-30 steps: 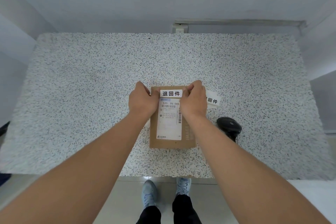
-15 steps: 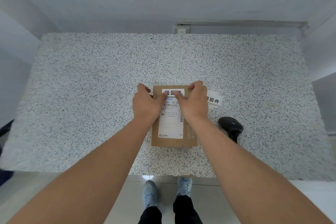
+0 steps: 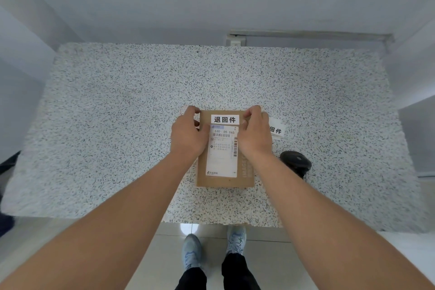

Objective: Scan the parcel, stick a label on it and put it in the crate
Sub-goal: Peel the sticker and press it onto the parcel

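Note:
A brown cardboard parcel (image 3: 246, 172) lies flat on the speckled table (image 3: 117, 125), near its front edge. A white shipping slip with barcodes (image 3: 222, 158) covers its middle. A white label with three black characters (image 3: 224, 119) sits across the parcel's top end. My left hand (image 3: 188, 135) grips the parcel's upper left edge, thumb beside the label's left end. On the upper right edge, my right hand (image 3: 255, 135) holds on, fingertips at the label's right end. No crate is in view.
A strip of more white labels (image 3: 276, 129) lies just right of my right hand. A black handheld scanner (image 3: 295, 161) rests on the table to the parcel's right. Walls close in behind and on both sides. My feet show below the front edge.
Half a second ago both thumbs pressed on the middle of the label and covered it. They have slid apart to its ends, so the whole label shows.

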A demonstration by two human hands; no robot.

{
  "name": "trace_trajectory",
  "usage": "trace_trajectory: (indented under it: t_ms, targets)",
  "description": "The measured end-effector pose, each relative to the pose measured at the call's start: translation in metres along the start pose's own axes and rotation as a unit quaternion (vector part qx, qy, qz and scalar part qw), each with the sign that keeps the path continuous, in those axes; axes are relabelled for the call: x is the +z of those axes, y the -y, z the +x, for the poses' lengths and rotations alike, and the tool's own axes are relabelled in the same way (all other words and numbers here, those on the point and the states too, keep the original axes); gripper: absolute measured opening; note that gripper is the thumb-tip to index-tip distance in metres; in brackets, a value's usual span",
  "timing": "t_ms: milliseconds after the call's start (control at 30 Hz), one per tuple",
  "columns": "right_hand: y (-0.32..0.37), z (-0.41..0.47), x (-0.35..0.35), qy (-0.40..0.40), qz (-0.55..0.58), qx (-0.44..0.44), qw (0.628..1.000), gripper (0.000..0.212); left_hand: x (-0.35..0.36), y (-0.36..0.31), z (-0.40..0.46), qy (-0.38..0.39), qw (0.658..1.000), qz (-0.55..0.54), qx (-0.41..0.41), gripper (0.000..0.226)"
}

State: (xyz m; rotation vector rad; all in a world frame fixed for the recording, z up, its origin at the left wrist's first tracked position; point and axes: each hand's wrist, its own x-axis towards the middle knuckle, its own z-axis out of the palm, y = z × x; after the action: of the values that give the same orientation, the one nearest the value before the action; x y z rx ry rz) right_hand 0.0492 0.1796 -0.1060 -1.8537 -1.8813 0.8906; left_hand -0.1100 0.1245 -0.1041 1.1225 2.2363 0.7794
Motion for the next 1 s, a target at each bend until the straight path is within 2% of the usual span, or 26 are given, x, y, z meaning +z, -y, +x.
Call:
trace_trajectory:
  t_ms: [133,200,367,567,800,1000]
  targets:
    - [-0.007,-0.012,-0.006,0.002,-0.038,-0.038,0.999,0.013,-0.009,0.008,-0.014,0.046,0.997,0.044,0.046,0.049]
    - [-0.01,-0.02,-0.007,0.002,-0.058,-0.055,0.997,0.014,-0.012,0.01,-0.025,0.062,0.993,0.074,0.07,0.049]
    - [-0.02,-0.046,-0.008,0.018,-0.117,-0.083,0.989,0.034,-0.017,0.019,-0.05,0.111,0.983,0.101,0.107,0.054]
    - [-0.033,-0.085,-0.002,0.066,-0.122,-0.081,0.987,0.051,-0.015,0.036,-0.078,0.162,0.966,0.156,0.126,0.065]
    - [-0.045,-0.112,0.006,0.088,-0.077,-0.064,0.991,0.062,-0.01,0.048,-0.098,0.216,0.957,0.134,0.138,0.075]
    - [-0.053,-0.124,0.01,0.117,0.042,-0.025,0.992,0.067,-0.005,0.055,-0.101,0.251,0.952,0.077,0.159,0.08]
